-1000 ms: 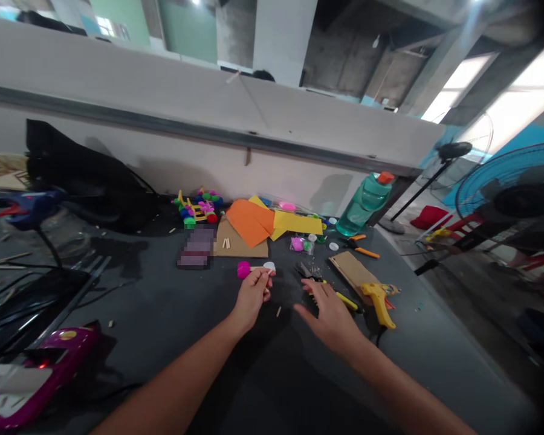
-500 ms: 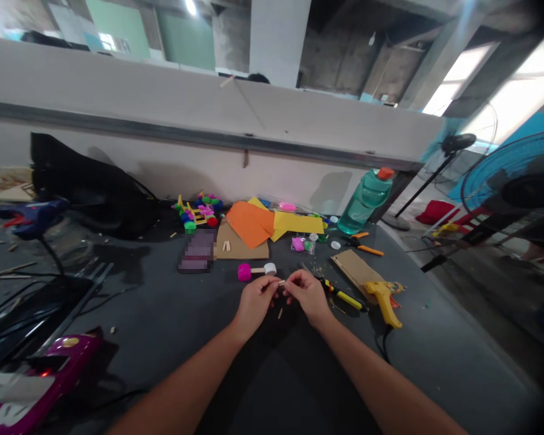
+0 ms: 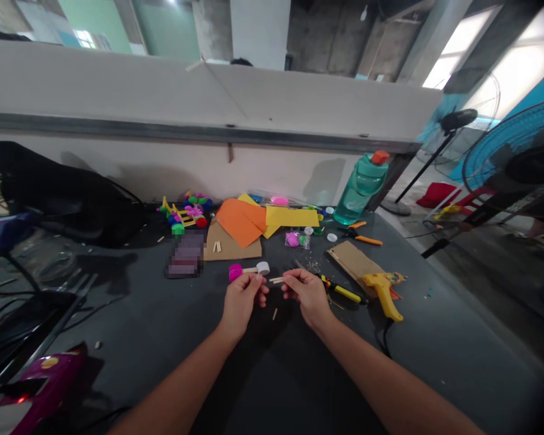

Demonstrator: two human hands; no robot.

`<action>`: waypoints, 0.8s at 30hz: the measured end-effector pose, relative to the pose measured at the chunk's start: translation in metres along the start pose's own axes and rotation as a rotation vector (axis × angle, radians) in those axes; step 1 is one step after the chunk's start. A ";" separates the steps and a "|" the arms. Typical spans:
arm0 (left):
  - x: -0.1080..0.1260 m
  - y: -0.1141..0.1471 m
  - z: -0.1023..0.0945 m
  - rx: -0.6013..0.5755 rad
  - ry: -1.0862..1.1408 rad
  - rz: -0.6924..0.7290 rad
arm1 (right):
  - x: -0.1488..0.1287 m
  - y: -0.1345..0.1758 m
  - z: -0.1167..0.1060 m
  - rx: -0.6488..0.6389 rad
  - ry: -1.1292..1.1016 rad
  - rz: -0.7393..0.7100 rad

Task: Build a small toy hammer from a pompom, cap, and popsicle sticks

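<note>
My right hand [image 3: 306,294] pinches short wooden sticks [image 3: 276,280] between thumb and fingers; their free ends point left. Across a small gap, my left hand [image 3: 243,299] is closed, thumb against curled fingers, and whatever it may hold is hidden. Just beyond the left hand lies a wooden stick with a pink cap [image 3: 235,272] on one end and a white cap [image 3: 263,268] on the other. Another short stick piece [image 3: 274,314] rests on the dark table below the hands. A yellow-and-black tool [image 3: 344,292] is right of my right hand.
At right are a yellow glue gun [image 3: 384,293], a cardboard piece [image 3: 356,264], orange-handled pliers [image 3: 367,239] and a green bottle [image 3: 361,187]. Farther back lie orange paper [image 3: 242,222], yellow paper [image 3: 292,217] and colourful small models [image 3: 185,216]. A purple device [image 3: 49,374] sits at left.
The hands have moved apart, the left drawing away to the left. The wooden sticks now show in the right hand's pinch. The whole view has shifted slightly.
</note>
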State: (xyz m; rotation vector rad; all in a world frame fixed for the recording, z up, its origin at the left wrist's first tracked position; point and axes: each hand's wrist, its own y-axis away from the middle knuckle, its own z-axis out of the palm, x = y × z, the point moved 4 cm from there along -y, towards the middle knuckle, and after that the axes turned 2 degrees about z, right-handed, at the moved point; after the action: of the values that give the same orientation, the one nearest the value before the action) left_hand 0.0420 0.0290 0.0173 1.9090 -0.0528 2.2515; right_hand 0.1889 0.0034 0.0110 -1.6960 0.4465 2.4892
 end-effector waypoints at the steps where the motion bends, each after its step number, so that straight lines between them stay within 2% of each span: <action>1: 0.000 0.000 -0.002 0.025 -0.022 0.005 | 0.000 0.000 0.000 0.007 -0.012 -0.006; 4: 0.000 0.002 -0.003 0.031 -0.118 0.047 | -0.001 0.003 0.002 0.005 -0.014 -0.014; 8: 0.005 0.008 0.003 -0.055 -0.102 0.155 | 0.000 0.004 0.003 0.000 -0.034 -0.011; 14: 0.002 0.008 0.006 -0.101 -0.111 0.140 | 0.001 0.004 0.004 -0.018 -0.135 0.046; 19: 0.007 0.008 0.005 -0.147 -0.168 0.227 | 0.005 0.010 0.012 -0.080 -0.177 0.126; 24: 0.013 0.011 0.006 -0.139 -0.257 0.347 | 0.011 0.016 0.018 -0.140 -0.192 0.146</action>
State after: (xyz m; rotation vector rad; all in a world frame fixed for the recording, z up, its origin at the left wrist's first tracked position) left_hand 0.0442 0.0186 0.0321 2.2388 -0.6039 2.1093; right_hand 0.1646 -0.0069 0.0102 -1.4969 0.3992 2.8167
